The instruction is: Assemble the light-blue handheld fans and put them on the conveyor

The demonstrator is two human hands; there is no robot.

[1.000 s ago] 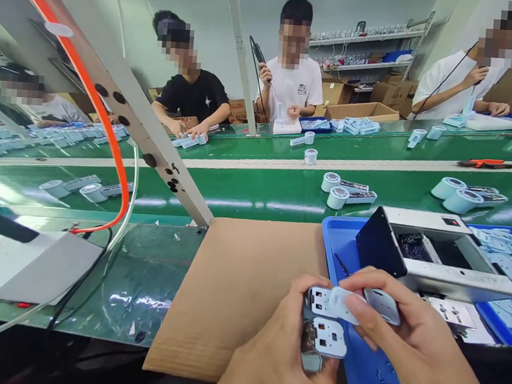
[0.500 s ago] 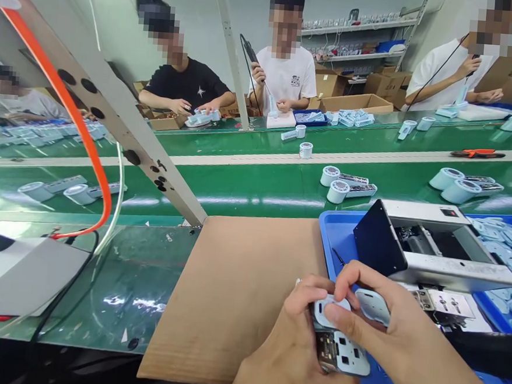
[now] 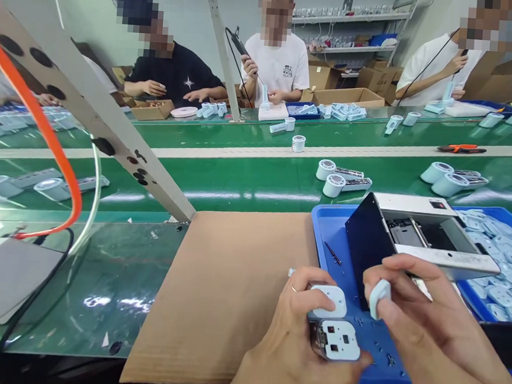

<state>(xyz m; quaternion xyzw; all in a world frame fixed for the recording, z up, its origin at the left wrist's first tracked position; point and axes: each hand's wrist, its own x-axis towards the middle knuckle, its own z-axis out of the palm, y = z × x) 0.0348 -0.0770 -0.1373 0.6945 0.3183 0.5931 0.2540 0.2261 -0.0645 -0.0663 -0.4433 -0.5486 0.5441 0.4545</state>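
The left hand (image 3: pixel 292 335) is gripping a small white-and-metal housing (image 3: pixel 332 338) low over the edge of the cardboard sheet (image 3: pixel 227 283), its fingers curling around the sides while the thumb is pressing a rounded white cap (image 3: pixel 330 299) onto the top end. The right hand (image 3: pixel 422 326) is hovering just beside it over the blue tray (image 3: pixel 332 232), its fingers pinching a second pale blue cap (image 3: pixel 379 297) by its thin edges. These parts are looking light, rigid and smooth, probably moulded plastic, so they are likely slipping easily under a loose hold; taking them by the rims and flat sides, as both hands are doing, is seeming safest. The housing's open face is showing small holes and contacts, best kept clear of fingertips. A grey metal device (image 3: pixel 424 233) is standing in the tray behind the hands, near a bin of pale blue parts (image 3: pixel 496 261) on the green surface (image 3: pixel 239 185).
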